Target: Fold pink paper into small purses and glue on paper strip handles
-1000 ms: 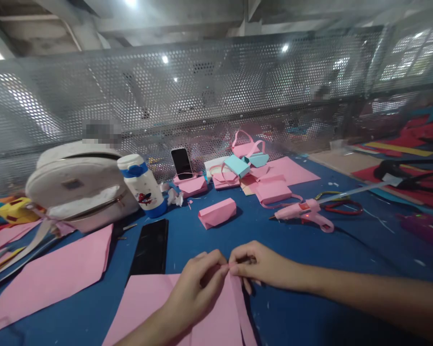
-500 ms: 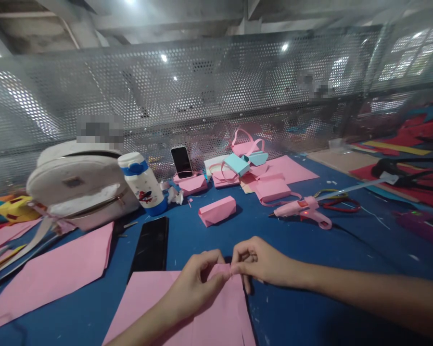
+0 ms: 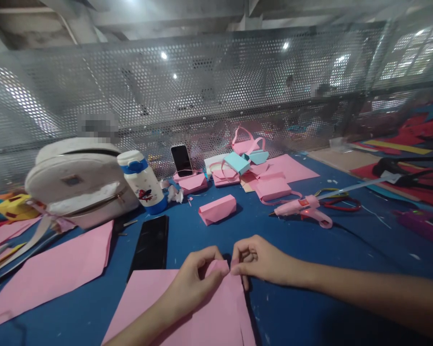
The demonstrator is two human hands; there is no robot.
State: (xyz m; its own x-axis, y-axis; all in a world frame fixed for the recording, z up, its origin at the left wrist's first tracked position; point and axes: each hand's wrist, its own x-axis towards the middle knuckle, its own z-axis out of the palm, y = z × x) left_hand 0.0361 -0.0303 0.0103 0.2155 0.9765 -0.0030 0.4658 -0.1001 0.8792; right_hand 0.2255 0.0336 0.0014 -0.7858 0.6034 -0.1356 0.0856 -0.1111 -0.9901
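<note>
A stack of pink paper sheets [image 3: 147,293] lies at the near edge of the blue table. My left hand [image 3: 197,278] rests over it and pinches the top sheet's far edge between thumb and fingers. Close beside it, my right hand [image 3: 254,262] is closed in a pinch on the same paper near its far right corner. A small gap shows between the two sets of fingertips, with the paper edge bent up there. Beyond the hands stands a folded pink paper box [image 3: 218,210]. The pink hot glue gun [image 3: 303,207] lies to the right with its small red light lit.
A black phone [image 3: 149,245] lies left of the hands. Behind it stand a white and blue bottle [image 3: 142,182] and a pale backpack [image 3: 79,182]. Small paper bags [image 3: 238,163] sit near the perforated metal screen [image 3: 216,91]. Red-handled scissors [image 3: 342,204] lie behind the glue gun.
The paper edge between my fingertips has split or folded apart slightly, and a small gap now shows there. Both hands stay almost in place.
</note>
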